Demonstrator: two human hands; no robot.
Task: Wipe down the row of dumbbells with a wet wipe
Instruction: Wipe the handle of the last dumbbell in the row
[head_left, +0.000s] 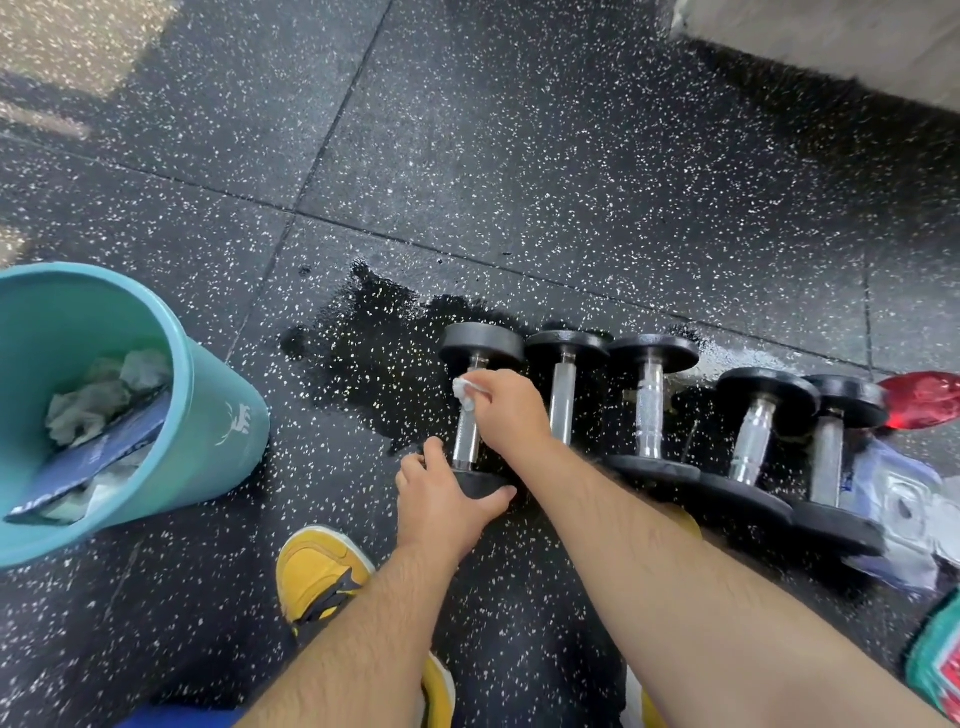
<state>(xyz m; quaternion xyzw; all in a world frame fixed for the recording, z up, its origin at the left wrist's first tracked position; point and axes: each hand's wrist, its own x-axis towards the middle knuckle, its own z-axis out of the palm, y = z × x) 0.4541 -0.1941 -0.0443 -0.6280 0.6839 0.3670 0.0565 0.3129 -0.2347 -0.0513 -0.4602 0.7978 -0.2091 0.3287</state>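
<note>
Speckled black rubber floor (519, 156) is filling most of my feed, with a dark wet patch (374, 332) spreading across it just left of the row of dumbbells (649, 405). Five of them are lying side by side, handles pointing away from me, plates touching or nearly so. I am watching the leftmost dumbbell (466, 436), which is sitting at the edge of the wet patch. The left hand (441, 499) is gripping its near plate, fingers and thumb curling round the rim. The right hand (506, 410) is pinching a white wet wipe (465, 389) against the upper part of the chrome handle, just below the far plate, with the fingers bunching over the wipe.

A teal bin (218, 415) is standing well to the left, holding crumpled wipes (88, 405) and a dark blue flat packet. A yellow shoe (317, 571) is showing beneath the left forearm. At the right end of the row, a shiny red object (922, 397) and a pale plastic packet (904, 499) are lying against the last dumbbell; that edge is blurring, so I can only suppose the packet is a wipe pack.
</note>
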